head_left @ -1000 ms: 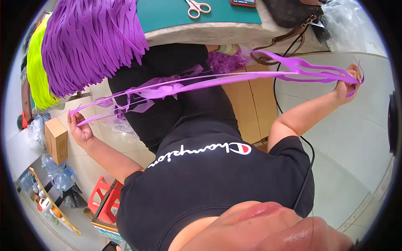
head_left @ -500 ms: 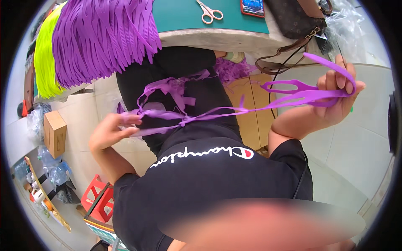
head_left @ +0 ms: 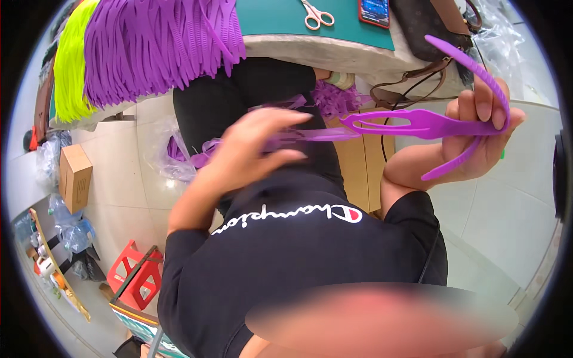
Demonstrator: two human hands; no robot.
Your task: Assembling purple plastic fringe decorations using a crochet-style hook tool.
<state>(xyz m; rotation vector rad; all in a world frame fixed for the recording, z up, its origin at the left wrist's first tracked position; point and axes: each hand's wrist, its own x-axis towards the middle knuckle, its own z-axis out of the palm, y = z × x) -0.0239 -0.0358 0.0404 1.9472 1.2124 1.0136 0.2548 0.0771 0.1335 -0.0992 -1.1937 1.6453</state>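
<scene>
My right hand [head_left: 488,150], raised at the right, is closed around a purple rubber strap [head_left: 439,124]. The strap's slotted end points left, and two ribbed tails curl out above and below my fingers. A thin, crumpled purple scrap strip [head_left: 334,134] runs left from the slotted tip and passes behind my left hand [head_left: 242,146]. That hand is over my lap, smeared by motion, its fingers and thumb stretched apart. Whether the strip touches its fingers is hidden.
Many purple straps [head_left: 161,53] and lime-green straps [head_left: 71,65] hang over the table's left edge. Pink-handled scissors [head_left: 318,18] and a phone [head_left: 374,12] lie on a green mat [head_left: 268,24]. A brown bag [head_left: 427,33] is at the right; purple scraps [head_left: 335,100] lie below the table.
My left hand has moved right and up across my lap. The strap in my right hand now shows its flat slotted end, and most of the tangled scrap has dropped back from it.
</scene>
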